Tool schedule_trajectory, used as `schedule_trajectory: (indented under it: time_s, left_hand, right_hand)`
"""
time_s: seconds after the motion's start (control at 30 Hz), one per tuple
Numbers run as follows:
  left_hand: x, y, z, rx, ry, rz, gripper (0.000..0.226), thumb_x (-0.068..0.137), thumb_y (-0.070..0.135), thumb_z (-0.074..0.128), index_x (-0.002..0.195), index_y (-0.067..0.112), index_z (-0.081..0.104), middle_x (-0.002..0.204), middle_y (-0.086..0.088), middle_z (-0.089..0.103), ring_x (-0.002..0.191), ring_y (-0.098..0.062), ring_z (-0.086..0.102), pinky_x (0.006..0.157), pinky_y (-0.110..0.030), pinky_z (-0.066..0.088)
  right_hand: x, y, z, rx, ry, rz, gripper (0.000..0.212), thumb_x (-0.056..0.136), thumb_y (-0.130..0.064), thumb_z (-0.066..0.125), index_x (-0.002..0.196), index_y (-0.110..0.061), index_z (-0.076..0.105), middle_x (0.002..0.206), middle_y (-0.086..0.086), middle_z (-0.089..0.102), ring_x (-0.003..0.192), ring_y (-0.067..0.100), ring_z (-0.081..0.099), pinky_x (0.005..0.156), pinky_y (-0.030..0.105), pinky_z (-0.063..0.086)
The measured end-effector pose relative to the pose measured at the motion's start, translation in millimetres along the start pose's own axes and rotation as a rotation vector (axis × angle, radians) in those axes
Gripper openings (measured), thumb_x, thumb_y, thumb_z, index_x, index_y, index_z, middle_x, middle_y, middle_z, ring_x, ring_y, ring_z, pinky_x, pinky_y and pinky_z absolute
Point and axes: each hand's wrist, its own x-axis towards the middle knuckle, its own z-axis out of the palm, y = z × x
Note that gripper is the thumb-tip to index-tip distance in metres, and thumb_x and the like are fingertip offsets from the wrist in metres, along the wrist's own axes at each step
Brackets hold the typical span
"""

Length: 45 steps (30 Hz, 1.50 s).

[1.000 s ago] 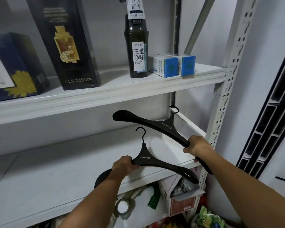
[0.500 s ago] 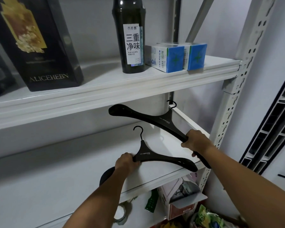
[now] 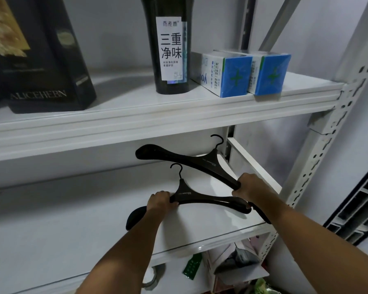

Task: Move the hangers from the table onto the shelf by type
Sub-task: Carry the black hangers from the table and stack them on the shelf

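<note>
A white metal shelf unit fills the view, and its middle shelf [image 3: 62, 219] has both hangers over its right part. The upper shelf [image 3: 136, 107] carries a tall dark box [image 3: 47, 60] marked ALICEHERN at the left, a dark bottle [image 3: 168, 49] with a white label in the middle, and two blue-and-white cartons [image 3: 232, 75] side by side at the right. The rear black hanger [image 3: 200, 164] slants across the opening, its left end raised and its hook near the back post. The front black hanger [image 3: 200, 198] lies lower, hook pointing to the back wall; whether it touches the shelf I cannot tell. The right hand [image 3: 249, 187] has its fingers curled round the rear hanger's right arm. The left hand [image 3: 159, 200] grips the front hanger's left arm just beside the neck.
</note>
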Motion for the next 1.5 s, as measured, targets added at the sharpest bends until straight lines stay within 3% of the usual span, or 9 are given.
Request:
schedule_trajectory:
  time_s: [0.2,0.4,0.5,0.67,0.8,0.9,1.07,1.23,1.5]
  left_hand:
    - [18,2,4,0.148,-0.016,0.022,0.044,0.092,0.045,0.051,0.127,0.020,0.050,0.121,-0.009,0.057,0.115,-0.025,0.052,0.098,-0.032,0.036]
    - [-7,-3,5,0.203,0.145,0.101,0.047,0.096,0.039,0.044,0.136,0.014,0.038,0.132,-0.008,0.045,0.123,-0.024,0.044,0.103,-0.032,0.032]
    - [-38,-7,7,0.198,0.228,0.214,0.037,0.099,0.025,0.038,0.134,0.013,0.042,0.127,-0.006,0.049,0.117,-0.024,0.048,0.099,-0.032,0.035]
    - [-87,-9,0,0.297,0.434,0.457,0.032,0.062,0.027,0.083,0.091,0.019,0.072,0.082,0.005,0.068,0.072,-0.011,0.067,0.065,-0.016,0.052]
    - [-103,-3,-12,0.297,0.513,0.541,0.033,0.062,0.025,0.084,0.092,0.019,0.072,0.082,0.005,0.068,0.071,-0.012,0.066,0.064,-0.016,0.051]
    - [-109,5,-32,0.285,0.586,0.521,0.034,0.068,0.019,0.079,0.100,0.015,0.070,0.086,0.001,0.068,0.075,-0.016,0.066,0.066,-0.020,0.051]
    - [-101,10,-51,0.235,0.426,0.331,0.042,0.099,0.025,0.039,0.140,0.018,0.039,0.135,-0.001,0.048,0.122,-0.021,0.045,0.103,-0.031,0.033]
    - [-91,7,-37,0.298,0.248,0.197,0.044,0.101,0.031,0.032,0.143,0.019,0.032,0.142,-0.001,0.041,0.130,-0.021,0.036,0.108,-0.031,0.026]
    - [-76,14,-6,0.291,0.020,0.056,0.055,0.102,0.039,0.026,0.150,0.015,0.017,0.157,-0.004,0.019,0.144,-0.023,0.018,0.118,-0.035,0.016]
  right_hand:
    - [11,-4,5,0.037,-0.070,0.015,0.015,0.084,-0.020,0.067,0.092,-0.012,0.058,0.069,0.004,0.061,0.049,0.022,0.068,0.046,0.026,0.055]
    - [10,-6,11,-0.010,-0.089,-0.015,0.016,0.084,-0.020,0.065,0.094,-0.009,0.059,0.075,0.006,0.061,0.048,0.025,0.068,0.050,0.028,0.057]
    - [6,-10,12,-0.043,-0.113,-0.049,0.017,0.084,-0.021,0.064,0.097,-0.010,0.060,0.076,0.004,0.060,0.049,0.023,0.068,0.053,0.027,0.058]
    - [-5,-18,12,-0.093,-0.116,-0.088,0.013,0.083,-0.021,0.063,0.093,-0.014,0.060,0.080,0.002,0.060,0.046,0.022,0.065,0.049,0.023,0.054]
    - [-16,-18,20,-0.136,-0.122,-0.130,0.015,0.081,-0.018,0.063,0.094,-0.010,0.065,0.085,0.005,0.065,0.048,0.027,0.065,0.046,0.023,0.052]
    - [-22,-13,27,-0.185,-0.159,-0.166,0.022,0.082,-0.020,0.064,0.102,-0.010,0.064,0.092,0.006,0.064,0.067,0.029,0.071,0.050,0.024,0.049]
    - [-25,-4,37,-0.312,-0.184,-0.225,0.031,0.083,-0.023,0.064,0.112,-0.011,0.063,0.103,0.007,0.067,0.086,0.027,0.070,0.072,0.030,0.056]
    - [-20,-2,45,-0.395,-0.180,-0.294,0.024,0.083,-0.023,0.065,0.105,-0.012,0.067,0.086,0.002,0.059,0.089,0.024,0.069,0.066,0.026,0.051]
    - [3,10,66,-0.449,-0.224,-0.313,0.027,0.085,-0.022,0.064,0.110,-0.011,0.066,0.109,0.007,0.067,0.100,0.025,0.066,0.082,0.030,0.053]
